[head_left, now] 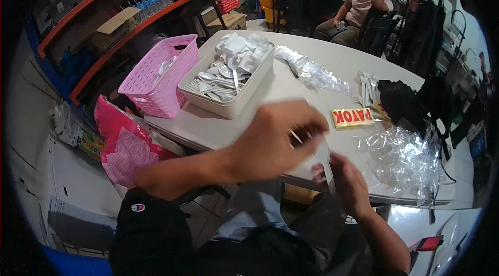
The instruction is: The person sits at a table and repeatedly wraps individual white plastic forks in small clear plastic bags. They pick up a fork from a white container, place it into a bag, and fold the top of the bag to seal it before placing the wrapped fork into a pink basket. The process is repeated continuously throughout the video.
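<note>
Over the near table edge, my right hand [351, 185] has its fingers closed on a slim white plastic utensil [326, 164], which looks like a spoon and stands nearly upright. My left hand [280, 135], blurred by motion, reaches across with its fingers curled in a pinch at the utensil's upper end. A pale sliver shows between its thumb and fingers, too smeared to name. Beyond the left hand sits a cream bin [228, 107] holding white plastic spoons and forks [213, 86] with a heap of folded white tissues [241, 47].
A pink basket [161, 70] stands left of the bin. Clear plastic sleeves [317, 73] lie at the table's far side, more clear wrappers [405, 159] at right, near a yellow packet [352, 118], loose white utensils [367, 88] and a black bag [403, 99]. A person [358, 5] sits behind.
</note>
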Available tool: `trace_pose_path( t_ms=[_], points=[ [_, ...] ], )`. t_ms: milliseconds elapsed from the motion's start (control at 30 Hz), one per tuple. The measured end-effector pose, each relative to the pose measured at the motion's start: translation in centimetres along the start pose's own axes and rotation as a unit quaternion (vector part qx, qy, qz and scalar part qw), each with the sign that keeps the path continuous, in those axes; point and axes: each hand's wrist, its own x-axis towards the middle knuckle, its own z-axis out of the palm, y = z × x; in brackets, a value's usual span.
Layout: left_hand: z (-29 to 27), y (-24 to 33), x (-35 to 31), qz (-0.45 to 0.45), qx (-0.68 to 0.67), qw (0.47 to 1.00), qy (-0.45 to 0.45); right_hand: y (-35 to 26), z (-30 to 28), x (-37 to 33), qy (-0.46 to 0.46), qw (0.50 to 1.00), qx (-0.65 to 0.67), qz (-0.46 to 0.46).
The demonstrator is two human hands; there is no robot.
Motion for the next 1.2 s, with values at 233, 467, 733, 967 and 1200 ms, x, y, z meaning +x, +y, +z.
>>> trace_pose_path(
  t_ms=[233,467,733,967,1200],
  points=[
    [-0.8,-6.9,2.6,-0.175,0.076,0.98,-0.057,0.9,-0.4,-0.7,0.101,0.993,-0.067,-0.011],
    [-17.8,-20.2,3.3,-0.361,0.538,0.762,0.004,1.5,-0.3,-0.7,0.047,0.996,-0.077,-0.002],
    [-19.1,-20.9,2.3,-0.363,0.585,0.723,0.06,1.0,-0.5,-0.6,0.092,0.976,-0.177,-0.083],
    [-14.8,-7.2,4.8,0.032,0.461,0.854,0.238,-0.2,-0.7,-0.2,0.156,0.964,-0.165,-0.139],
    [1.8,-2.0,1.8,0.094,0.243,0.965,0.039,0.5,-1.3,0.3,0.132,0.962,-0.123,-0.206]
  ],
)
